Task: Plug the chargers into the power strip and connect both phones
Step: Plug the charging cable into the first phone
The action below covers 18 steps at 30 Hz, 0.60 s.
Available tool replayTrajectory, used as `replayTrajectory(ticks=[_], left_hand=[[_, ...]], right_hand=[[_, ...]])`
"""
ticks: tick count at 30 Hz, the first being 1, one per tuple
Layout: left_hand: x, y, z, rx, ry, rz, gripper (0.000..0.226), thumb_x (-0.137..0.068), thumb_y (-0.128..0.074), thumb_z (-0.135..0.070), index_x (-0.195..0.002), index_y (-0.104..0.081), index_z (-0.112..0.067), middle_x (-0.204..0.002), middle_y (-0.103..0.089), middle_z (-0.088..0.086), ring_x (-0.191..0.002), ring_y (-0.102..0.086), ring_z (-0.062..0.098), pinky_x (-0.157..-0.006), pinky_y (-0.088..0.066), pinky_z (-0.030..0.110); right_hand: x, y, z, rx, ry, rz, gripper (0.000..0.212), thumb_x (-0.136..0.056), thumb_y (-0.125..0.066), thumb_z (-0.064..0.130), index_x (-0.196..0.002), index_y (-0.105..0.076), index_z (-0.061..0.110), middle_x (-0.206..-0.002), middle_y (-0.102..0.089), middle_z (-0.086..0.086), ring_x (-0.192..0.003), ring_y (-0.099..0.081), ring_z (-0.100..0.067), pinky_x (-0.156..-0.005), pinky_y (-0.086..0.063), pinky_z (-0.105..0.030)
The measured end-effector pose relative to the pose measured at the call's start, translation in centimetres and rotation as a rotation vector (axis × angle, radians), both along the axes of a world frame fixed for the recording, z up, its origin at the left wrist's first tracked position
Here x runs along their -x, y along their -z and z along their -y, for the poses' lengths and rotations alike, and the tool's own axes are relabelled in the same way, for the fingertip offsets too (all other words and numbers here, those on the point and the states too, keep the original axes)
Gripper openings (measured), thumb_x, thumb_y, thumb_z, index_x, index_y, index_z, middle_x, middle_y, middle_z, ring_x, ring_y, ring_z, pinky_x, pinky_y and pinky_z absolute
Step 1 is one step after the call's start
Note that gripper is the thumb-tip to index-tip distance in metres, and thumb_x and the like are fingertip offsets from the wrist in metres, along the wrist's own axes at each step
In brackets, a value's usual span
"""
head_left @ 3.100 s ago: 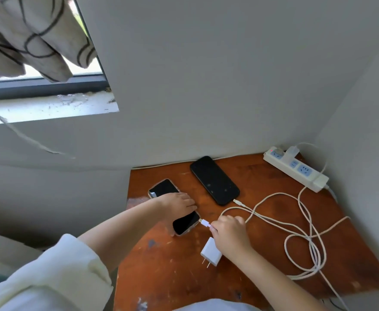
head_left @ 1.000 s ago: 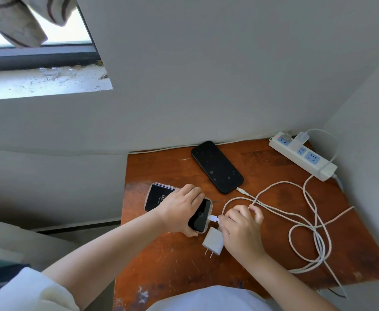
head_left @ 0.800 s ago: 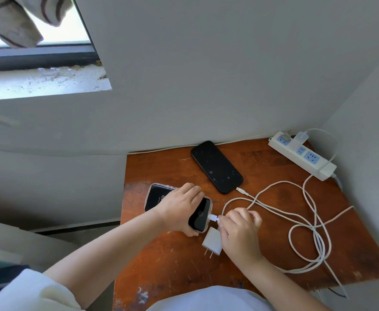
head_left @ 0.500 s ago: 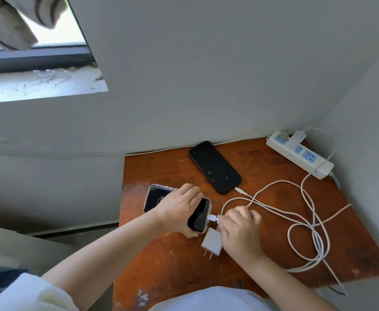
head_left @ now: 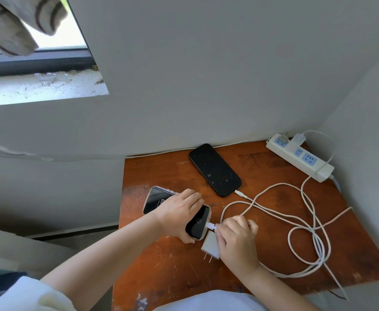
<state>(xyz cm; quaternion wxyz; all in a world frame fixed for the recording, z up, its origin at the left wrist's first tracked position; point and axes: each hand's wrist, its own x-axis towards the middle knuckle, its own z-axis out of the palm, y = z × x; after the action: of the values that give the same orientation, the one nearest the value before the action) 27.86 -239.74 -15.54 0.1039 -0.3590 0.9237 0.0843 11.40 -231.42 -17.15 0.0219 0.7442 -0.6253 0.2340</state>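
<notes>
My left hand [head_left: 179, 212] grips a phone in a pale case [head_left: 159, 197], its lit screen facing up, on the brown table [head_left: 175, 272]. My right hand [head_left: 235, 236] pinches a white cable plug [head_left: 211, 226] whose tip sits at the phone's bottom port. A white charger brick [head_left: 210, 245] lies loose under my right hand, prongs bare. A second black phone [head_left: 214, 169] lies further back with a cable tip [head_left: 240, 194] at its lower end. A white power strip [head_left: 300, 157] at the back right has one charger [head_left: 297, 139] plugged in.
White cables [head_left: 307, 232] loop in a tangle over the right half of the table. Grey walls close in behind and on the right. A window sill [head_left: 40, 90] is at the upper left with cloth [head_left: 9, 23] hanging above.
My left hand has lifted the near phone's bottom end and closed around it. My right hand brought the plug against the phone's port, and the screen has lit up.
</notes>
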Motion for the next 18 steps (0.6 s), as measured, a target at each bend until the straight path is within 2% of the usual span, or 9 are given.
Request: replayTrajectory(ticks=[3, 5, 10, 12, 16, 18], left_hand=[[-0.2, -0.1, 0.4, -0.02, 0.04, 0.027, 0.093, -0.071, -0.062, -0.055, -0.139, -0.021, -0.005, -0.146, -0.028, 0.013, -0.131, -0.021, 0.027, -0.109, -0.022, 0.033], [-0.4, -0.1, 0.8, -0.04, 0.071, 0.048, 0.093, -0.071, -0.064, -0.054, -0.138, -0.022, -0.005, -0.146, -0.029, 0.013, -0.13, -0.021, 0.027, -0.109, -0.022, 0.033], [-1.0, -0.1, 1.9, -0.089, 0.148, 0.164, 0.09, -0.072, -0.066, -0.048, -0.138, -0.023, -0.005, -0.146, -0.028, 0.015, -0.13, -0.022, 0.028, -0.109, -0.021, 0.035], [-1.0, -0.3, 2.4, -0.1, 0.188, 0.212, 0.088, -0.072, -0.068, -0.045, -0.137, -0.024, -0.004, -0.145, -0.028, 0.016, -0.13, -0.022, 0.029, -0.11, -0.022, 0.037], [-0.2, -1.0, 4.3, -0.068, 0.328, 0.352, 0.086, -0.074, -0.071, -0.033, -0.138, -0.022, -0.002, -0.146, -0.026, 0.018, -0.133, -0.02, 0.032, -0.112, -0.021, 0.04], [-0.1, -1.3, 5.4, -0.067, 0.346, 0.393, 0.087, -0.073, -0.072, -0.029, -0.138, -0.021, -0.002, -0.147, -0.025, 0.018, -0.135, -0.019, 0.033, -0.113, -0.019, 0.041]], right_hand=[[0.0, 0.1, -0.1, -0.035, -0.033, 0.032, 0.021, -0.048, -0.089, 0.011, -0.06, -0.073, 0.017, -0.053, -0.068, 0.003, -0.057, -0.065, -0.015, -0.07, -0.029, -0.023], [0.2, 0.2, -0.1, -0.066, -0.059, 0.034, 0.02, -0.048, -0.089, 0.014, -0.061, -0.074, 0.019, -0.054, -0.069, 0.005, -0.058, -0.065, -0.013, -0.071, -0.037, -0.025], [2.2, 0.2, 0.8, -0.15, 0.008, 0.1, 0.014, -0.059, -0.083, 0.007, -0.067, -0.074, 0.016, -0.063, -0.074, 0.001, -0.064, -0.069, -0.018, -0.058, -0.052, -0.035], [3.0, 0.3, 1.2, -0.197, 0.007, 0.09, 0.021, -0.057, -0.084, 0.002, -0.071, -0.074, 0.014, -0.067, -0.074, -0.001, -0.067, -0.069, -0.021, -0.057, -0.056, -0.039], [3.1, 0.2, 1.6, -0.269, -0.053, -0.004, 0.031, -0.051, -0.087, 0.005, -0.077, -0.075, 0.016, -0.077, -0.075, 0.0, -0.075, -0.071, -0.021, -0.06, -0.058, -0.038], [3.0, 0.6, 1.8, -0.332, -0.052, -0.049, 0.031, -0.059, -0.084, 0.01, -0.087, -0.074, 0.018, -0.091, -0.075, 0.0, -0.089, -0.069, -0.023, -0.07, -0.057, -0.042]])
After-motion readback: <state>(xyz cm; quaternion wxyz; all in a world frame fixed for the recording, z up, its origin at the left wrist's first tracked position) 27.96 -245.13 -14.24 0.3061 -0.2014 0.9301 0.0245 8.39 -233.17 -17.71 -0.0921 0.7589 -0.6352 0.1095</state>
